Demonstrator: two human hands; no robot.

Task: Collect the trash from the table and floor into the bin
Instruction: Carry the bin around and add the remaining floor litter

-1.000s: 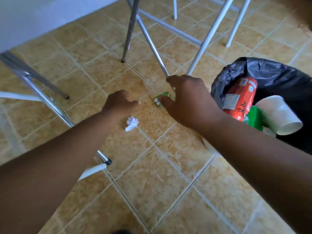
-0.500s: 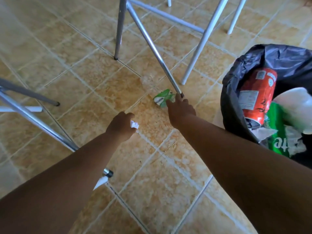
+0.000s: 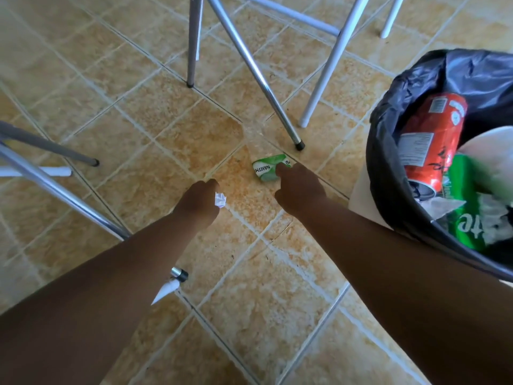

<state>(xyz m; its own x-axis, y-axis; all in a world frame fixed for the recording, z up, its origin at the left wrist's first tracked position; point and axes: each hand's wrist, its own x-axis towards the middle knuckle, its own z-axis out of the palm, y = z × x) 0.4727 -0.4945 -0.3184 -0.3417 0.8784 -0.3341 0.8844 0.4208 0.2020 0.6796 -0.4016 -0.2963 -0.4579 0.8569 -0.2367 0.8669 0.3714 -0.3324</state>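
At centre frame, on the tiled floor (image 3: 116,151): left hand (image 3: 198,202) closed around white crumpled paper (image 3: 220,200); right hand (image 3: 298,188) fingertips touching green wrapper (image 3: 266,169), grip unclear. At right edge, bin (image 3: 394,140) with black liner.

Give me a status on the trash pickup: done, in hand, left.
Done: a red can and a green can lie in the bin. In hand: the left hand holds a paper ball; the right hand touches a green wrapper on the floor. Left: binning both.
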